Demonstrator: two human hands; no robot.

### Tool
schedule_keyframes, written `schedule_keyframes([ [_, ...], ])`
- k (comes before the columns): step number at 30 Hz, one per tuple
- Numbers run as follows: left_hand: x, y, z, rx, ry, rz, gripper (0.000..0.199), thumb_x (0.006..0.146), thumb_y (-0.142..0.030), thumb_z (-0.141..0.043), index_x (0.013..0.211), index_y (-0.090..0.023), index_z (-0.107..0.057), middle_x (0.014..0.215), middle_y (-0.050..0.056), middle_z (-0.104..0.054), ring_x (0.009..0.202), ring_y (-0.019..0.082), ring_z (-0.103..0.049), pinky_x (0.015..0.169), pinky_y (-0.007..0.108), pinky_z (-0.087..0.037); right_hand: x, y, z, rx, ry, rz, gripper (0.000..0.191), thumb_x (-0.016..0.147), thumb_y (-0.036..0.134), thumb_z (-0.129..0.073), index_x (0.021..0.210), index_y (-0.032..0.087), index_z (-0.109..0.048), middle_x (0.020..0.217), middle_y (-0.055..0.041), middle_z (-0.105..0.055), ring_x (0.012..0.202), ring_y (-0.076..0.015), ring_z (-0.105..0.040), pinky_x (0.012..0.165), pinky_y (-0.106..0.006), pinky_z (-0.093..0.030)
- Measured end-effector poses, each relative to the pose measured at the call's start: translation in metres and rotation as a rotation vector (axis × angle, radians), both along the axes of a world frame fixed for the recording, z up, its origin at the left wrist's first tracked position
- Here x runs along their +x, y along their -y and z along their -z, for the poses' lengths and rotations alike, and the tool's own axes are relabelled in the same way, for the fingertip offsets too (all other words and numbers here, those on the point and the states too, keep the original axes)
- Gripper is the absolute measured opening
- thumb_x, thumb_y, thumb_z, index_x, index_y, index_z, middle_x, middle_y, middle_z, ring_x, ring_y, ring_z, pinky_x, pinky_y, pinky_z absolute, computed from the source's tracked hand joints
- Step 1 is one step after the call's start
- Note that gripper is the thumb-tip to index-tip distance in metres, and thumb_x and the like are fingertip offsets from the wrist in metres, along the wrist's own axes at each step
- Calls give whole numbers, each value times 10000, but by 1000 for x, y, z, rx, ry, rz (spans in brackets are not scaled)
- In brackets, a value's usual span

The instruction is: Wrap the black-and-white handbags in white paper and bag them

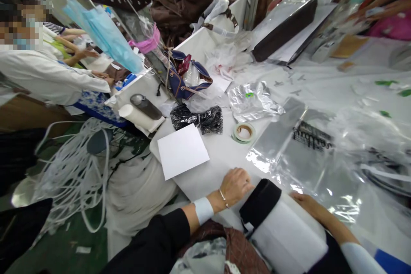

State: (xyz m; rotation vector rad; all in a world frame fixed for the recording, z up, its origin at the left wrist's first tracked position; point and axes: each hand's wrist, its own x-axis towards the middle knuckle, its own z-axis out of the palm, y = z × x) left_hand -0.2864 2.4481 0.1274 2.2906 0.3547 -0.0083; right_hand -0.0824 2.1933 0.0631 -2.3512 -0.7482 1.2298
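A black item wrapped in a white sheet [287, 227] lies tilted at the table's near edge, close to my body. The black end [261, 203] sticks out of the wrapping. My left hand [236, 185] is just left of this end, closed, its fingers curled; whatever may be in them is hidden. Along the bundle's right side lies my right hand [303, 200], fingers stretched out and partly hidden behind the wrapping. A flat clear plastic bag [305, 171] is spread on the table beyond my right hand.
Beyond my left hand are a roll of tape [243, 132], a white card [183, 152], crumpled black plastic [197, 119] and a silvery bag [253, 100]. A blue pouch [188, 79] stands farther back. White strapping [72, 175] is heaped on the floor. Other people work at left and upper right.
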Motion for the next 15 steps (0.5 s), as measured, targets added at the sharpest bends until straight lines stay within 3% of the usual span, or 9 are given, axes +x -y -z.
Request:
schedule_keyframes([
  [2, -15, -37, -13, 252, 120, -112, 241, 875, -319, -670, 1068, -203, -584, 1237, 135, -620, 1242, 317, -519, 1042, 498, -392, 5, 4, -3, -75, 78, 47, 373, 660, 604, -482, 544, 293, -652, 694, -66, -743, 761, -339, -693, 731, -445, -532],
  [4, -34, -72, -23, 430, 111, -251, 396, 823, -283, -735, 1164, -203, -551, 1325, 160, -565, 1309, 361, -458, 1053, 557, -371, 10, 9, -10, -102, 146, 145, 380, 650, 608, -486, 653, 295, -702, 786, -84, -764, 811, -357, -698, 779, -468, -519],
  [6, -51, -98, -29, 553, 3, -326, 422, 805, -268, -754, 1165, -202, -544, 1266, 150, -584, 1219, 356, -506, 982, 540, -417, 14, 12, -20, -94, 214, 251, 416, 626, 604, -495, 740, 278, -727, 864, -98, -773, 860, -372, -699, 812, -480, -513],
  [8, -65, -112, -30, 654, -126, -322, 362, 811, -269, -749, 1111, -203, -557, 1149, 116, -614, 1074, 318, -550, 885, 477, -454, 14, 9, -35, -62, 268, 329, 439, 621, 604, -504, 778, 264, -732, 888, -96, -774, 870, -376, -697, 807, -484, -516],
  [11, -76, -119, -29, 737, -213, -250, 295, 808, -284, -757, 1024, -203, -572, 1029, 78, -617, 962, 280, -543, 804, 413, -453, 1, -9, -63, 11, 292, 384, 451, 627, 618, -540, 819, 261, -738, 867, -78, -772, 839, -363, -699, 780, -481, -526],
  [15, -80, -130, -28, 634, -162, -183, 295, 780, -299, -788, 965, -201, -579, 990, 61, -615, 943, 268, -525, 793, 390, -453, -37, -53, -96, 189, 206, 368, 418, 645, 603, -610, 842, 258, -736, 859, -65, -769, 861, -329, -705, 865, -465, -530],
])
